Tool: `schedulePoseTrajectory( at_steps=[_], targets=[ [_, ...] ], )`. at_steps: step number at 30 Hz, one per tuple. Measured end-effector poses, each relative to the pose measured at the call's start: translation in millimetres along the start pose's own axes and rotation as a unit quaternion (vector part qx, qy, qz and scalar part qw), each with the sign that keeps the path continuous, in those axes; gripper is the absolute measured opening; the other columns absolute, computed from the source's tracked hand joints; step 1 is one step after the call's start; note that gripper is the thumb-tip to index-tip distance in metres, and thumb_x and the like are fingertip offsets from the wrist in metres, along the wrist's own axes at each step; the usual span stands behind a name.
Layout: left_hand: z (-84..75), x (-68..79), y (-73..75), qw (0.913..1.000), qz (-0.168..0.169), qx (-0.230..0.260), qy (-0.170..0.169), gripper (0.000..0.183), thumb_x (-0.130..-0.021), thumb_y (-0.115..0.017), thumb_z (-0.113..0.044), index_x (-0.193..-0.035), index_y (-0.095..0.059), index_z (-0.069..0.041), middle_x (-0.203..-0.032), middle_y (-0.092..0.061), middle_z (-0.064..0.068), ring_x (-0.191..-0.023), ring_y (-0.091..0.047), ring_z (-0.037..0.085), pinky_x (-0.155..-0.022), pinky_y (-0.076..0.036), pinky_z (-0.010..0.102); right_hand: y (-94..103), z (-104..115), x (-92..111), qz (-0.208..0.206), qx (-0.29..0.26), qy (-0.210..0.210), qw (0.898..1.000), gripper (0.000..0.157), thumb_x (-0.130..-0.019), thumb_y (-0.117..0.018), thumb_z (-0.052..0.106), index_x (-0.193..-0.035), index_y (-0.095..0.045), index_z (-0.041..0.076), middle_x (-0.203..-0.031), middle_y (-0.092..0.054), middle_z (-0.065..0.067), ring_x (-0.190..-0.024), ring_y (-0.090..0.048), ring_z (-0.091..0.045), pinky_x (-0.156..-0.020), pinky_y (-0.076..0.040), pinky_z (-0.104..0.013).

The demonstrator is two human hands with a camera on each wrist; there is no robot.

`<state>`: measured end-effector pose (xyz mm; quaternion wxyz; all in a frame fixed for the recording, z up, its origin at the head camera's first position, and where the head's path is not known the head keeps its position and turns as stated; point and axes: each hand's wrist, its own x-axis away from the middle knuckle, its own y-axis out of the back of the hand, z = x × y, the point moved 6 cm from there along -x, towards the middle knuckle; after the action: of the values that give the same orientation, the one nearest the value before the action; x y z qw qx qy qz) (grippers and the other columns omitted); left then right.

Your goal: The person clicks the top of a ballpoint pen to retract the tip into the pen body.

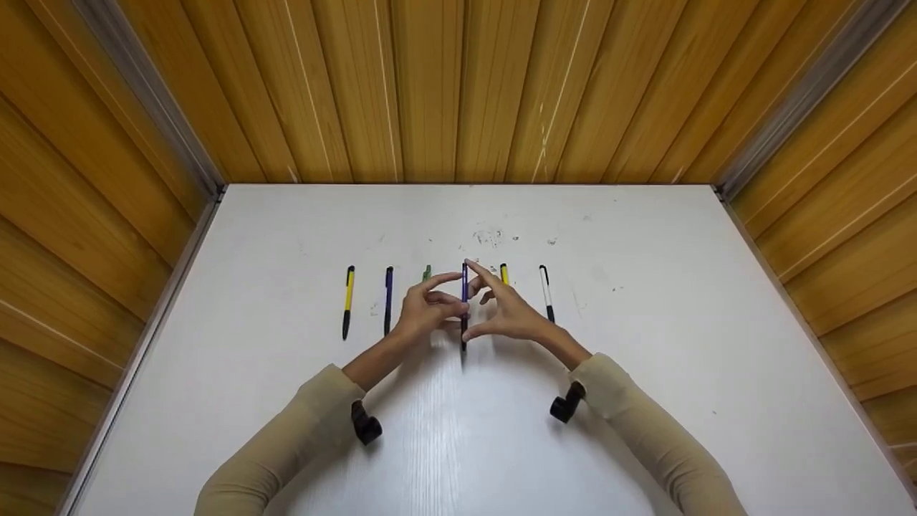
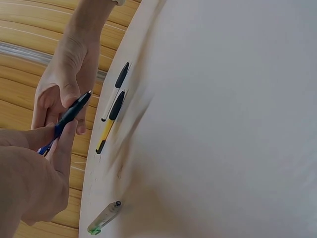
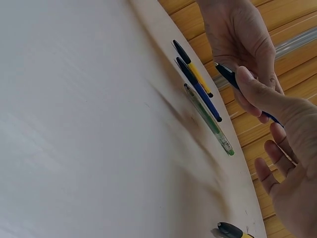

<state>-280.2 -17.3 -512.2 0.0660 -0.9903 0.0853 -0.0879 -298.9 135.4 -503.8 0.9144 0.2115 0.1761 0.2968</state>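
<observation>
White table (image 1: 645,358) with dark marks (image 1: 488,236) and 5 separate pens (image 1: 349,295)

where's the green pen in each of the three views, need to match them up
Head: the green pen is just left of centre, mostly hidden by the left hand, one end showing.
Left wrist: the green pen lies at the bottom, left of centre.
Right wrist: the green pen lies right of centre, around mid-height.
Shared landmark: the held blue pen, in all three views.
</observation>
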Motion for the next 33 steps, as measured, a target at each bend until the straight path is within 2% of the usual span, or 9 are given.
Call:
schedulePoseTrajectory(
  at_steps=[9, 17, 22, 28, 33],
  targets=[
    [-0.3, 1.4, -1.7, 0.9999, 0.009, 0.001, -0.01, 0.061, -0.086, -0.073, 0.012, -0.143, -0.057, -0.004, -0.075, -0.073, 0.0, -0.074, -0.075, 0.014, -0.079, -0.067, 0.04, 2.5, -0.7, 2.0, 0.001, 0.01, 0.0, 1.0, 0.119, -0.068, -0.096, 0.014, -0.161, -0.022, 0.001, -0.118, -0.059, -0.016, -0.115, -0.056, -0.03, -0.101, -0.053, -0.051],
    [0.8, 0.8, -3.0, 0.9998, 0.02, 0.001, -0.008, 0.061, -0.086, -0.073, 0.01, -0.143, -0.057, -0.004, -0.077, -0.074, 0.001, -0.076, -0.075, 0.015, -0.081, -0.066, 0.04, 3.3, -0.6, 3.8, 0.001, 0.015, 0.001, 1.0, 0.119, -0.068, -0.095, 0.014, -0.161, -0.021, -0.001, -0.116, -0.061, -0.016, -0.113, -0.056, -0.027, -0.1, -0.054, -0.05],
    [0.4, 1.5, -0.4, 1.0, 0.004, -0.001, -0.002, 0.062, -0.085, -0.074, 0.011, -0.142, -0.058, -0.005, -0.082, -0.076, 0.008, -0.075, -0.076, 0.016, -0.077, -0.067, 0.037, 2.3, 1.4, 2.8, -0.003, 0.03, 0.008, 1.0, 0.12, -0.067, -0.095, 0.016, -0.16, -0.022, -0.001, -0.112, -0.064, -0.015, -0.109, -0.059, -0.026, -0.098, -0.055, -0.046],
    [-3.8, 0.1, 1.3, 0.9999, -0.013, -0.004, -0.008, 0.059, -0.084, -0.074, 0.013, -0.139, -0.062, -0.004, -0.087, -0.077, 0.02, -0.074, -0.077, 0.018, -0.078, -0.067, 0.041, 2.2, 4.6, 0.7, -0.02, 0.032, 0.022, 0.999, 0.118, -0.066, -0.096, 0.016, -0.159, -0.026, -0.002, -0.109, -0.064, -0.014, -0.107, -0.059, -0.024, -0.095, -0.055, -0.04],
    [-4.9, -1.8, 1.0, 0.9998, -0.021, -0.004, -0.004, 0.058, -0.083, -0.074, 0.014, -0.138, -0.063, -0.004, -0.09, -0.076, 0.024, -0.073, -0.076, 0.018, -0.077, -0.067, 0.041, 4.5, 5.4, -0.4, -0.017, 0.028, 0.023, 0.999, 0.115, -0.067, -0.096, 0.016, -0.159, -0.028, 0.0, -0.109, -0.064, -0.015, -0.107, -0.058, -0.027, -0.094, -0.053, -0.039]
  ],
)
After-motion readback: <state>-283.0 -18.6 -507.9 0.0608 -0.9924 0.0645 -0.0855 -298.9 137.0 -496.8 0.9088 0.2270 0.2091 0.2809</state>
